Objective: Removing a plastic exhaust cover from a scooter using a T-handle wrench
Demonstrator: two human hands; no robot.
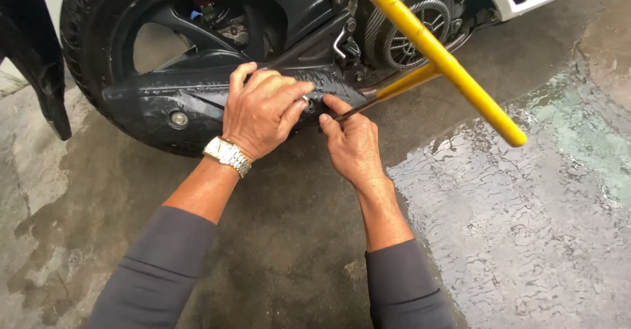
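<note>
Your left hand (261, 111) lies flat over the black exhaust cover (197, 99) of the scooter, fingers spread and pressed against its right end, with the thumb side up toward 12 o'clock; it braces the cover rather than closing round anything. Your right hand (351, 143) sits just to its 3 o'clock, fingers pinched together on the thin steel shaft of the yellow T-handle wrench (437, 56), right where the shaft meets the cover. The wrench's tip is hidden between your two hands, so you cannot see whether it is seated on a fastener; a small bright bit shows by your left fingertips, too small to name. The yellow handle runs from 12 o'clock down toward 4 o'clock, free in the air, with neither hand on the crossbar. At 9 o'clock from your left hand, one round bolt (178, 118) is in place on the cover, and the cover lies snug along the rear wheel (118, 46). Judging from that, the work looks to be at an early or middle stage: the tool is being guided to the right-hand fixing, nothing has come off, and the left bolt is untouched. The concrete floor (526, 224) at 4 o'clock is wet and shiny.
</note>
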